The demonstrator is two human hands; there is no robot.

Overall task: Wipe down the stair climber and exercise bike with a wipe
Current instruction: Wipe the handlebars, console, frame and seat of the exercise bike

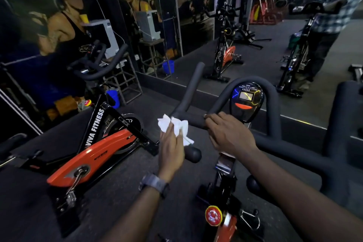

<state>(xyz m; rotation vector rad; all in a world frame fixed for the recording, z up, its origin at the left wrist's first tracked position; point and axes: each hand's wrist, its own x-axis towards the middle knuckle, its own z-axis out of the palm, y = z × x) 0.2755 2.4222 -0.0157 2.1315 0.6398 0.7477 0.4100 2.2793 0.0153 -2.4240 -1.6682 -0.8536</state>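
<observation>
I stand over an exercise bike whose black foam handlebar (191, 92) spreads across the middle of the view, with a small console (246, 100) at its centre. My left hand (170, 147) holds a crumpled white wipe (174, 126) pressed against the left part of the handlebar, where the upright horn meets the crossbar. My right hand (227, 133) grips the crossbar just left of the console. A red knob (213, 215) sits on the bike's frame below. No stair climber is in view.
A second orange and black bike (98, 143) marked VIVA FITNESS stands to the left on the dark rubber floor. A wall mirror (196, 25) ahead reflects bikes and a person in a checked shirt. A metal stool with a white appliance and a blue bucket (114, 97) stand at the back left.
</observation>
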